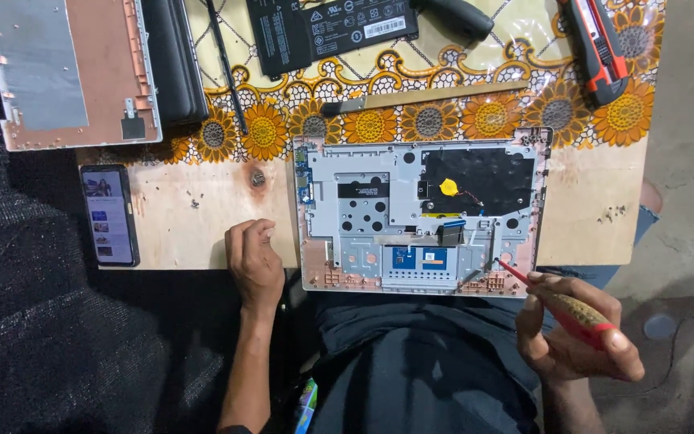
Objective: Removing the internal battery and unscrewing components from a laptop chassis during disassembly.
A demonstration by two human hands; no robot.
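An opened laptop base (419,213) lies on a wooden board (186,217), its grey inner frame, black patch and yellow coin cell showing. My right hand (572,329) grips a red-handled screwdriver (560,301) whose tip touches the base's lower right corner. My left hand (255,261) rests on the board's near edge just left of the base, fingers curled, holding nothing that I can see.
A phone (108,215) with a lit screen lies at the board's left. At the back are a laptop cover (70,68), a black battery (327,28), a flat blade tool (423,98) and a red and black utility knife (600,48). Tiny screws (257,178) lie on the board.
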